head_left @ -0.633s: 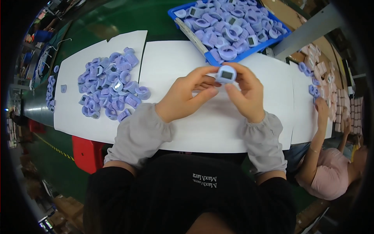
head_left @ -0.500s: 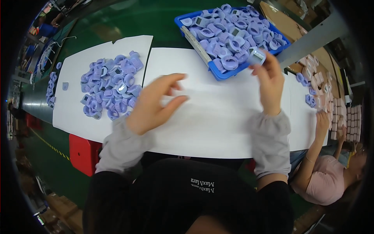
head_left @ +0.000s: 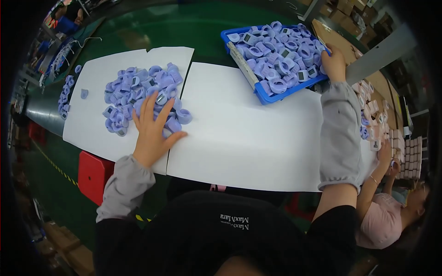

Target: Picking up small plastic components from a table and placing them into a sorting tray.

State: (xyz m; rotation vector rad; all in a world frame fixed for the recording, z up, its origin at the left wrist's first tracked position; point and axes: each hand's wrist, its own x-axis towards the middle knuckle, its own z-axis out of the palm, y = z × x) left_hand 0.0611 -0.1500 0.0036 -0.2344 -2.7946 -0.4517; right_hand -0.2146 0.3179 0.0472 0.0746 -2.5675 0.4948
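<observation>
My left hand (head_left: 154, 126) lies with spread fingers over the near right side of a loose pile of lilac ring-shaped devices (head_left: 129, 87), some with small grey screens. Its fingertips touch the pieces, and the palm hides part of the pile. At the back right stands a blue tray (head_left: 294, 93), heaped with more of these lilac devices (head_left: 276, 57). My right hand (head_left: 336, 63) is closed around the tray's right rim, its thumb on the inner side; the other fingers are partly hidden.
White sheets (head_left: 248, 138) cover the table. A lone lilac piece (head_left: 84, 94) lies left of the pile, with a row of others (head_left: 64, 99) beyond. A grey post (head_left: 382, 55) rises at right, near a co-worker (head_left: 382, 211) and pink devices (head_left: 375, 115). A red stool (head_left: 94, 177) stands below.
My right hand has let go of a lilac device over the tray and moved to its right rim. The left hand has moved left onto the pile, fingers spreading. The view has shifted slightly.
</observation>
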